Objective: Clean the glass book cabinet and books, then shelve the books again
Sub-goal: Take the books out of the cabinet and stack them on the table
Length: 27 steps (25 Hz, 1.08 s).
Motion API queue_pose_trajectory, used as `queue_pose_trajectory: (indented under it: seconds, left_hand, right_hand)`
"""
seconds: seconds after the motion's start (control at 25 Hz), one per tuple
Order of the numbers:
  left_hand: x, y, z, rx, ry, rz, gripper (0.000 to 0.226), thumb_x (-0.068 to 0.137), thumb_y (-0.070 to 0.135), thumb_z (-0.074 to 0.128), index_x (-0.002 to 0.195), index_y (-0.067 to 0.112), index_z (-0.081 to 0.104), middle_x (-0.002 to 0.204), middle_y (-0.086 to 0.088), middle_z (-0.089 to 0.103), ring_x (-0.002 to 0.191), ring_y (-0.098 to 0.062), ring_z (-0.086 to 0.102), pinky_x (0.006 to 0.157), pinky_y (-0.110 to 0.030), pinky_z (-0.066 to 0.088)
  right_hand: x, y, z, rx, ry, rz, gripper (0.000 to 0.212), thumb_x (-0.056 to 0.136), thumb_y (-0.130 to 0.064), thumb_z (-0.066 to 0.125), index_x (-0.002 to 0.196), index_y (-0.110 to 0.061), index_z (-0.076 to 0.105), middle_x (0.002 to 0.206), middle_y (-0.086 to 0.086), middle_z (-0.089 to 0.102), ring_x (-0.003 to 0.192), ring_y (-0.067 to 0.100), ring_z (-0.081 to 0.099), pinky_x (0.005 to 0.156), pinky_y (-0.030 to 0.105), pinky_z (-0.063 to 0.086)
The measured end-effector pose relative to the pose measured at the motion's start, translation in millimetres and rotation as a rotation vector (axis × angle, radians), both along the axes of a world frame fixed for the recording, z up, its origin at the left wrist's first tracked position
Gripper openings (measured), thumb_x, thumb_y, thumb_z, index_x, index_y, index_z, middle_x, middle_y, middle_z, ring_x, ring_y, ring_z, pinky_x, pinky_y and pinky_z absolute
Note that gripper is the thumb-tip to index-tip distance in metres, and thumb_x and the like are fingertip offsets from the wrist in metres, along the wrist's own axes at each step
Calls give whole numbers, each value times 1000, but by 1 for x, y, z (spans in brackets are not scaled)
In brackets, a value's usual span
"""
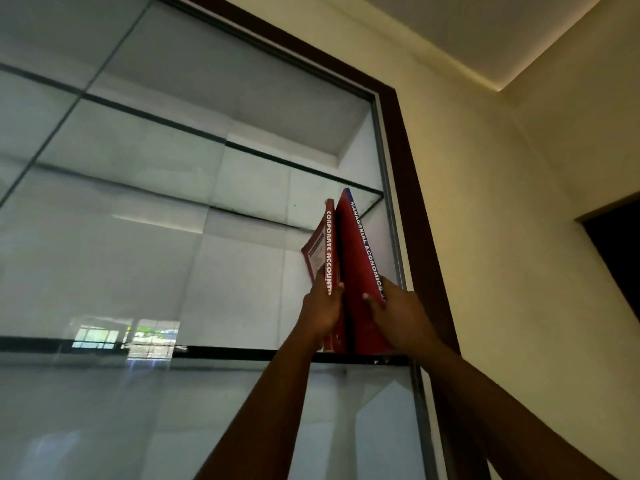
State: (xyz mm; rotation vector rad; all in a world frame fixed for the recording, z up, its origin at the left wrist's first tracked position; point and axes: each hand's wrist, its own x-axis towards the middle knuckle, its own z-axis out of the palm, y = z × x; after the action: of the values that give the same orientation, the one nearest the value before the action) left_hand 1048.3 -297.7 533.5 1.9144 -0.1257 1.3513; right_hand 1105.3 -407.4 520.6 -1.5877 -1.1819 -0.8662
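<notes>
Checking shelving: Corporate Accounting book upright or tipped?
Tipped: the Corporate Accounting book leans left, its top splayed away from the Managerial Economics book.

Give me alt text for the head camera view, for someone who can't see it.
A person's left hand grips a red corporate accounting book and the right hand a red Managerial Economics book, both upright on a glass shelf at the right end of the glass cabinet. A dark brown frame borders the cabinet.
</notes>
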Motion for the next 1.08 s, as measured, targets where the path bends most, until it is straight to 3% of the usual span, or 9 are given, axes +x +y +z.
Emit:
queue_pose_trajectory:
  seconds: [0.16, 0.32, 0.52, 0.72, 0.8, 0.96, 1.08]
  left_hand:
    - [-26, -26, -9, -91, -181, -55, 44, 100, 34, 37, 142, 23, 31, 135, -6, 51, 117, -26, 55, 100, -49, 45]
    - [-57, -65, -8, -142, -201, -238, 44, 98, 38, 40, 140, 27, 34, 130, -5, 55, 110, -27, 60, 95, -52, 48]
    - [-117, -126, -27, -155, -130, -279, 44, 98, 37, 38, 140, 28, 33, 129, -5, 56, 108, -29, 61, 92, -52, 50]
    - [-184, -173, -92, -192, 41, -285, 35, 96, 34, 41, 131, 27, 40, 119, -6, 61, 96, -26, 66, 81, -44, 55]
    - [-211, -193, -133, -251, 84, -248, 35, 96, 34, 43, 130, 28, 43, 116, -6, 63, 94, -27, 68, 81, -48, 55]
    - [-266, -218, -221, -412, 219, -179, 34, 95, 36, 44, 127, 27, 46, 115, -7, 65, 95, -28, 68, 85, -54, 53]
    - [-319, -238, -280, -519, 322, -100, 35, 96, 33, 44, 130, 25, 45, 114, -8, 66, 93, -29, 69, 82, -51, 54]
  right_hand:
    - [-24, -42, 6, 0, -67, -132, 48, 96, -30, 47, 140, -15, 37, 128, 9, 57, 104, 23, 62, 78, 19, 47]
    - [-61, -90, 14, 70, -150, -309, 45, 96, -32, 46, 138, -19, 40, 126, 4, 60, 103, 21, 62, 63, 2, 33]
    - [-114, -151, -9, 62, -169, -420, 45, 96, -33, 45, 139, -20, 39, 128, 2, 59, 104, 22, 63, 82, 23, 46]
    - [-155, -211, -63, -24, -85, -423, 43, 96, -29, 45, 138, -21, 40, 125, 3, 60, 98, 23, 64, 80, 25, 48]
    - [-172, -233, -99, -92, -33, -387, 41, 96, -29, 45, 136, -23, 42, 123, 3, 61, 97, 25, 64, 81, 29, 49]
    - [-213, -260, -175, -249, 84, -272, 39, 97, -29, 42, 135, -21, 42, 126, 2, 60, 100, 23, 63, 74, 20, 43]
    - [-254, -272, -230, -381, 167, -152, 42, 97, -32, 41, 138, -19, 39, 126, 5, 59, 103, 24, 62, 82, 24, 46]
